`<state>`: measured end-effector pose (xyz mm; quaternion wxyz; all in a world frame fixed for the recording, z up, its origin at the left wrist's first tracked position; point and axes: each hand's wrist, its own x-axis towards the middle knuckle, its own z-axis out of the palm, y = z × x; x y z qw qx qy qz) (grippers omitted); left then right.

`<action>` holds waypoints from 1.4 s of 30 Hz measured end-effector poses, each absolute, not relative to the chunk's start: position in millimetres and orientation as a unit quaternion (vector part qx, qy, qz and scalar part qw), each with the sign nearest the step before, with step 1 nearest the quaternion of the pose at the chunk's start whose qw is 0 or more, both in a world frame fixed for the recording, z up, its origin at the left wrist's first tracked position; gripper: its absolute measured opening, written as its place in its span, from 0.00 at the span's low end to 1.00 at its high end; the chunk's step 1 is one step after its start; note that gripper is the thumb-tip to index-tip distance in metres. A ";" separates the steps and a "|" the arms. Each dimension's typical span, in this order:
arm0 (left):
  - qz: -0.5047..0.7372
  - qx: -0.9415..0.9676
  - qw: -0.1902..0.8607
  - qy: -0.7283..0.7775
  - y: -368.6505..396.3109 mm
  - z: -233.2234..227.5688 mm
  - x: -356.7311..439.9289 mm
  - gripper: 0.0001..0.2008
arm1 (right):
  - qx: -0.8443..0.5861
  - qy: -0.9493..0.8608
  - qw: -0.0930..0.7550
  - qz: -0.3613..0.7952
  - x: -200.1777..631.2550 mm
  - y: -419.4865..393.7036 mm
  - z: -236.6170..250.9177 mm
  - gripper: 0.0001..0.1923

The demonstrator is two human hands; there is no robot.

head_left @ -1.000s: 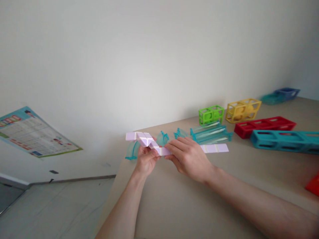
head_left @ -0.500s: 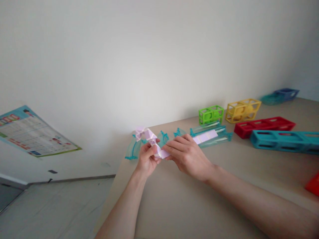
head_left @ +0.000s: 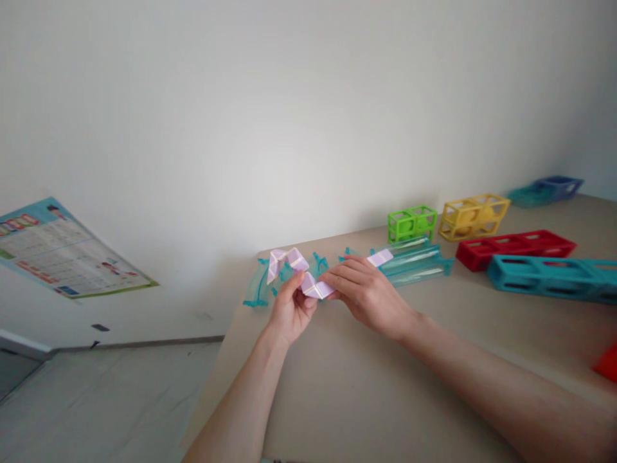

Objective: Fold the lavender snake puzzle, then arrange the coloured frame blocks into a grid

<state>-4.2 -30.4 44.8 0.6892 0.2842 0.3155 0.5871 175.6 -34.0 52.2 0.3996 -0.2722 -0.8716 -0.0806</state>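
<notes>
Both hands grip a lilac-and-white snake puzzle [head_left: 313,287], a jointed chain of wedge pieces held above the table. My left hand [head_left: 292,307] pinches it near the middle, thumb on top. From that grip, a bent hook of wedges rises to the upper left. My right hand [head_left: 369,296] is closed over the other part, its fingers covering much of it. A straight end of the chain sticks out past the knuckles at the upper right. Behind the hands lie clear teal plastic pieces [head_left: 418,263], partly hidden.
On the beige table [head_left: 366,399] stand a green frame block [head_left: 412,223], a yellow one [head_left: 473,217], a red one [head_left: 515,249] and a long teal one [head_left: 554,275]. A blue block [head_left: 562,187] sits far right. The wall [head_left: 241,128] rises behind, with a poster [head_left: 72,257] at left.
The chain has turned in my hands: its left hook is now more open and angular, and less of its straight end shows beyond my right hand. Both hands stay close together.
</notes>
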 end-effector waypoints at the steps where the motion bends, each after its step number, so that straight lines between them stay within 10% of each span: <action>1: 0.600 0.288 0.682 0.305 -30.6 45.1 -3.3 0.14 | -0.280 -0.872 0.395 -0.072 176.0 -33.4 51.5 0.09; 30: 0.510 0.389 0.760 0.104 -49.4 41.4 -7.2 0.25 | -0.233 -0.916 0.327 -0.020 166.8 -68.9 75.5 0.05; 42: 0.558 0.531 0.569 0.287 -35.1 35.5 -13.5 0.23 | -0.345 -0.873 0.339 -0.070 176.2 -56.6 69.1 0.12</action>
